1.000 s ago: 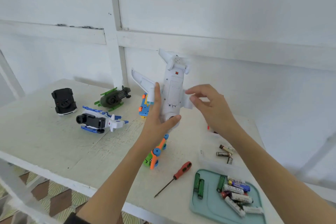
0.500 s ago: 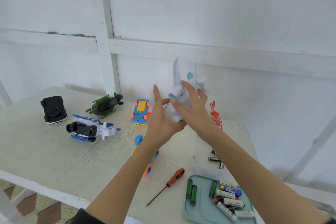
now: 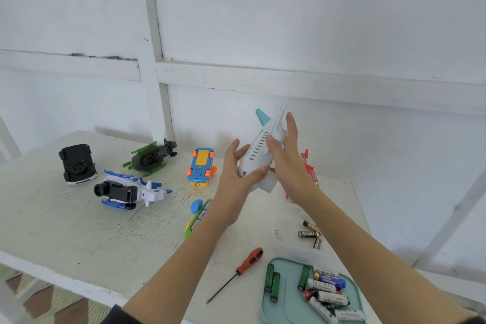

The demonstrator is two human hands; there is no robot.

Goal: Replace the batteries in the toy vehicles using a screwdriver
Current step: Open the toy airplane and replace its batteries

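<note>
A white toy airplane with a teal tail fin hangs tilted above the table, nose down toward me and window row facing me. My left hand cradles its nose end, thumb across the fuselage. From the right side, my right hand holds it by the wing, thumb in front and straight fingers behind. A red-handled screwdriver lies on the table below. Several batteries sit in a teal tray, and three loose batteries lie beyond it.
Upturned toys lie on the white table: a black car, a green helicopter, a white and blue helicopter and a blue and orange bus. A red toy and a green toy are partly hidden by my arms. A white wall stands behind.
Both hands turned the airplane over: its underside faced me, now its windowed side does. It has come lower and to the right, and my right hand went from its wing edge to its side.
</note>
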